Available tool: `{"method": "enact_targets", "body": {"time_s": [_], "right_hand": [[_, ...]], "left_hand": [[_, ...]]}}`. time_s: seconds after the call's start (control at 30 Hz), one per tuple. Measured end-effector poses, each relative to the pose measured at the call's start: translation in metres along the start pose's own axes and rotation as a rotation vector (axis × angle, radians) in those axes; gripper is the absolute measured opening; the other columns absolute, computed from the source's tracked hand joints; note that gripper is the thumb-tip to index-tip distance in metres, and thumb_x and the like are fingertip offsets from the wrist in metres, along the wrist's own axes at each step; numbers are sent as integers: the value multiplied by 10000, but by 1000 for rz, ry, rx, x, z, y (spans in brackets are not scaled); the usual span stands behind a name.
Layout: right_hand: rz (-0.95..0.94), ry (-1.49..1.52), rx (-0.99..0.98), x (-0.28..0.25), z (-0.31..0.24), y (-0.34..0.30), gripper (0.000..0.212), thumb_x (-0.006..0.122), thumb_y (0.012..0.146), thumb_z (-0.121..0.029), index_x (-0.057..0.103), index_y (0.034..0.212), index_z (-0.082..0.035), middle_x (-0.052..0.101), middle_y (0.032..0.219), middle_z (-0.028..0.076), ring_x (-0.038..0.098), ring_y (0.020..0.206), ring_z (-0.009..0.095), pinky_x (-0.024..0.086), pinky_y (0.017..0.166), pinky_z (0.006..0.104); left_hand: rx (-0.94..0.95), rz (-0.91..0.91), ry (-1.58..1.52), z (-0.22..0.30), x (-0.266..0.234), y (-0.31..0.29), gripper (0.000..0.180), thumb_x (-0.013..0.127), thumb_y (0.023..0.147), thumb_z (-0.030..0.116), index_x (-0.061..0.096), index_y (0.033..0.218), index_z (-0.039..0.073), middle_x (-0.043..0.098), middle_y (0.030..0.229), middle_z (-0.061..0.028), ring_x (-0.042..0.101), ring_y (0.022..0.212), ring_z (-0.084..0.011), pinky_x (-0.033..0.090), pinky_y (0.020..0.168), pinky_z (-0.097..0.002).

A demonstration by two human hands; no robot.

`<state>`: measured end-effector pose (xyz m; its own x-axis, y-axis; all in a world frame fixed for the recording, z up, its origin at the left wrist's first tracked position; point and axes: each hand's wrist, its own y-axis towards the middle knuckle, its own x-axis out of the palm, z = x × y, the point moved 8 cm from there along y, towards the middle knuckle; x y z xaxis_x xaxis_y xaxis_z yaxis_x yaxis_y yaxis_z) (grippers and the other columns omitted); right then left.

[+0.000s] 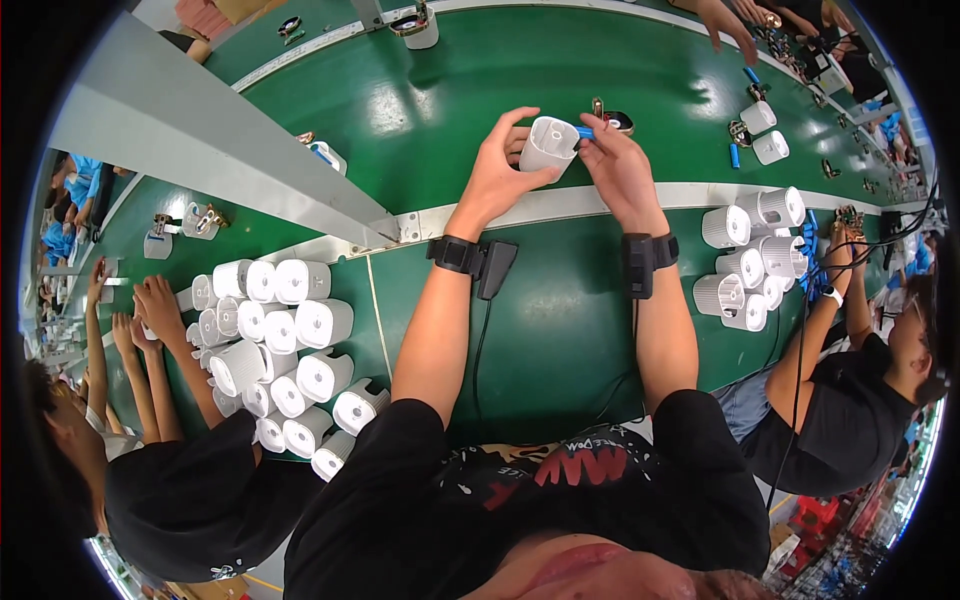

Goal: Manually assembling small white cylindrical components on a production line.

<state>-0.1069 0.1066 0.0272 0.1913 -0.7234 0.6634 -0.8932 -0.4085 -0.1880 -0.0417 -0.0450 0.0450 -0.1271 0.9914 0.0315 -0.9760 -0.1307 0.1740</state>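
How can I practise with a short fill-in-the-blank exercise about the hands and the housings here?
1. The housing in the left hand is coloured ____.
2. The small part at the fingertips of the right hand is coloured ____.
3. The larger pile of housings lies on the person's ____ side.
4. The band on the left wrist is coloured ____.

Missing words: white; blue; left; black.

Piled housings lie left on the bench, another pile right, the held housing farther ahead.
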Motion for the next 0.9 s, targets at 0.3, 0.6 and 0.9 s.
{"method": "enact_targets", "body": {"time_s": [0.3, 0.6, 0.9], "right_hand": [[18, -468, -367, 11, -39, -10, 102, 546, 951, 3, 592, 1040, -14, 657, 1174, 150, 554, 871, 99, 468, 784, 253], [-148, -689, -548, 48, -60, -33, 142, 517, 920, 71, 463, 868, -49, 666, 1180, 155, 546, 930, 105, 427, 868, 248], [-189, -966, -560, 65, -60, -44, 175, 479, 917, 91, 408, 836, -47, 666, 1174, 164, 520, 904, 99, 424, 804, 243]], "left_hand": [[-115, -61, -277, -8, 1, 0, 560, 653, 831, 47, 470, 1358, -11, 642, 1187, -131, 621, 1079, -194, 484, 937, -312], [-124, -139, -563, -9, 5, -3, 577, 471, 913, 279, 436, 1400, -28, 559, 1321, -116, 528, 1221, -189, 420, 1016, -325], [-65, -143, -402, -10, 0, -1, 646, 517, 886, 368, 426, 1417, 12, 567, 1309, -91, 545, 1191, -190, 416, 1011, -326]]}}
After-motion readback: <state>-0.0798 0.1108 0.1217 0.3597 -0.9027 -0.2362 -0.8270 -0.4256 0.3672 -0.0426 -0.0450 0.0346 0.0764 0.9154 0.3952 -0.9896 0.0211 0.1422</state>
